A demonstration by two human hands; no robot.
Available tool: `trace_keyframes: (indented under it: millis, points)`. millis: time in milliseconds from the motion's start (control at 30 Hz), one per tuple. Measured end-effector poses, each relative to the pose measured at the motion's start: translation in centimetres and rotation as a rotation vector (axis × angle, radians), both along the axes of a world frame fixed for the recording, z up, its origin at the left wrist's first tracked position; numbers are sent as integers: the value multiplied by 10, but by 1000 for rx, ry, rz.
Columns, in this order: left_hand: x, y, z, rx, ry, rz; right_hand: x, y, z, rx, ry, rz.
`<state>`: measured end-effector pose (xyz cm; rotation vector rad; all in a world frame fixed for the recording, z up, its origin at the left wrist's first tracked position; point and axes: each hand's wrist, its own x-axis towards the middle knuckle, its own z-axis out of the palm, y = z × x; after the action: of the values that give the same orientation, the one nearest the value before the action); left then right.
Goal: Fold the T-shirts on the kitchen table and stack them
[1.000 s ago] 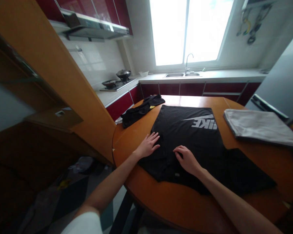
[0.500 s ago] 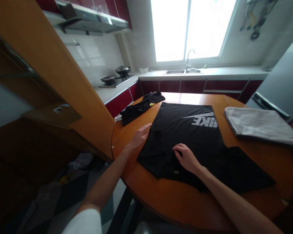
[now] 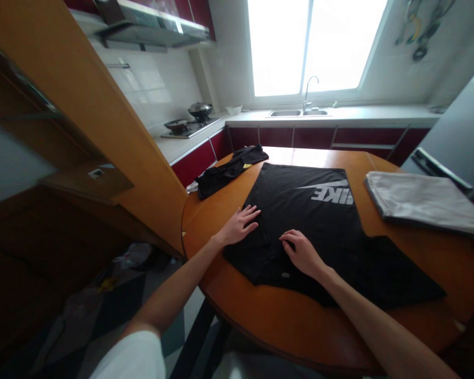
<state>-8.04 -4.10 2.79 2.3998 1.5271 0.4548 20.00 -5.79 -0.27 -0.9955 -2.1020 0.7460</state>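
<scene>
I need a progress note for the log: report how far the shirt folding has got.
Done: a grey cloth lies folded on the table. In hand: the left hand and right hand press flat on the black shirt, one sleeve folded in. Left: the other sleeve is spread out, and a dark garment lies crumpled.

Black T-shirt [image 3: 300, 221]: matt knit cloth, soft, w/ flat grey printed logo. Worktop [image 3: 292, 326]: orange-brown wood, smooth, semi-gloss, catches window glare. Grey folded cloth [image 3: 422, 202]: matt, fine weave. 2nd black garment [image 3: 229, 171]: matt cloth, crumpled. Cabinet fronts [image 3: 296, 138]: dark red, glossy. Sink [image 3: 300, 112] & tap: shiny metal. Wall tiles [image 3: 154, 87]: white, glazed.
</scene>
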Motion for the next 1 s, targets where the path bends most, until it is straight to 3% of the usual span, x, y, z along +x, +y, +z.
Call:
trace_keyframes:
  millis: [267,367,467,533,633,733,800,900,1000]
  points:
    - [8,3,-14,-38,167,32,-2,-2,6,-2,6,-11]
    - [20,6,-7,26,124,21,-3,-4,17,-13,49,-14]
    - [38,14,4,51,77,-74,11,2,36,-33,101,-50]
    - [53,20,10,43,64,-158,36,8,48,-53,129,-150]
    - [77,25,12,24,43,-255,102,13,53,-60,103,-447]
    - [101,23,5,23,-14,-292,181,1,37,-3,-95,-858]
    - [113,19,-5,34,-51,-296,224,-14,20,-22,-242,-1051]
    - [121,12,-20,31,-71,-333,261,-36,0,-91,-385,-1171]
    - [122,10,-26,21,-111,-361,271,-43,-3,-197,-429,-1139]
